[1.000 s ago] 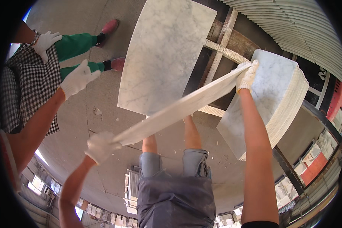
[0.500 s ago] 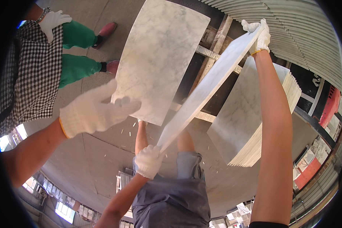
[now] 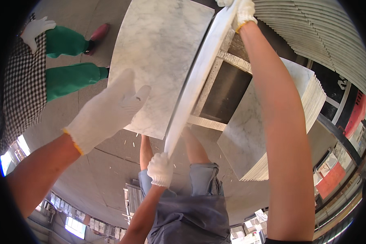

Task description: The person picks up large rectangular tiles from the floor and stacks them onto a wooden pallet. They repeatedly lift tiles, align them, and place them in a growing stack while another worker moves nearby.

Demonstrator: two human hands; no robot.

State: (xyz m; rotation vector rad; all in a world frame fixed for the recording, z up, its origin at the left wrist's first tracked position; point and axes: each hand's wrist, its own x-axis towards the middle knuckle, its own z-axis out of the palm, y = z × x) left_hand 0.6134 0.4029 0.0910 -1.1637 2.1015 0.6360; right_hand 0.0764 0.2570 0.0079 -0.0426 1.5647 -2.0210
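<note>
Head view: the right hand (image 3: 245,11), gloved in white at the top centre of the frame, has its fingers closed around the upper end of a long narrow marble slab (image 3: 195,85) seen edge-on, running down the centre. A co-worker's gloved hand (image 3: 160,169) grips its lower end. The left hand (image 3: 106,110), left of centre, is open with fingers stretched, at the edge of a flat marble panel (image 3: 158,53); whether it touches cannot be told. A stack of marble tiles (image 3: 280,122) sits at right.
</note>
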